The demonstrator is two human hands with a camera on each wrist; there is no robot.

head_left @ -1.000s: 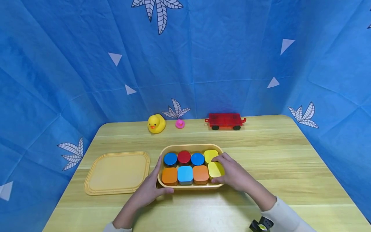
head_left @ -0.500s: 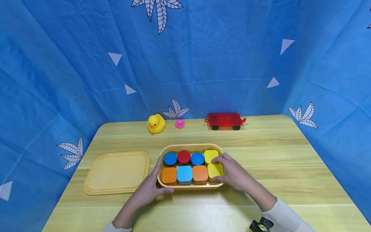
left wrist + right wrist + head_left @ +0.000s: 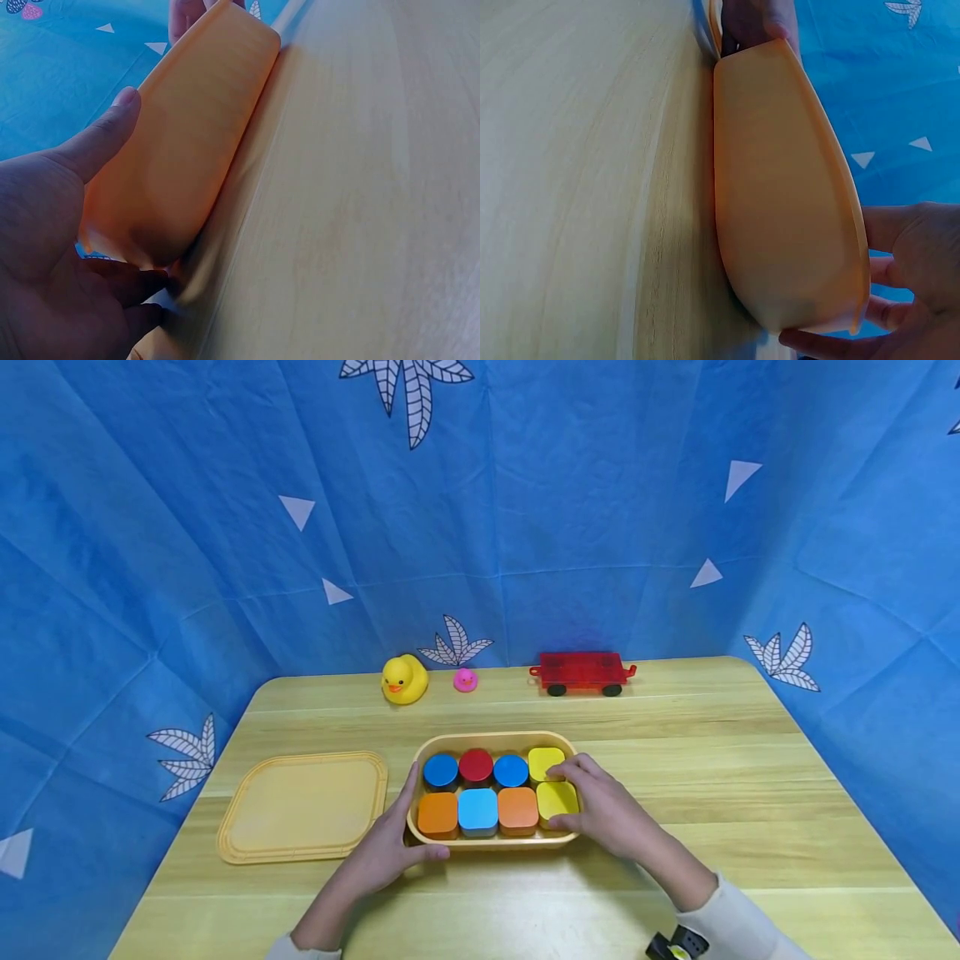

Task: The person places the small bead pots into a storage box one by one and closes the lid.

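A tan-yellow plastic box (image 3: 495, 843) stands on the table with two rows of coloured blocks in it. My left hand (image 3: 384, 853) holds its left end, thumb along the front wall and fingers round the end. At the right end, my right hand (image 3: 609, 810) pinches a square-topped yellow block (image 3: 557, 802) in the front row between thumb and forefinger; its other fingers lie outside the box in the right wrist view. Behind that block sits another yellow block (image 3: 543, 762). The front row also has an orange block (image 3: 438, 815), a light blue block (image 3: 477, 810) and a second orange block (image 3: 517, 810).
Round-topped blue and red blocks (image 3: 476, 766) fill the back row. A flat tan lid (image 3: 303, 806) lies left of the box. At the table's far edge stand a yellow duck (image 3: 406, 680), a small pink duck (image 3: 466, 680) and a red toy wagon (image 3: 582, 672).
The front yellow block has sunk slightly lower into the box under my right hand during the first half second. Both hands otherwise stay in place.
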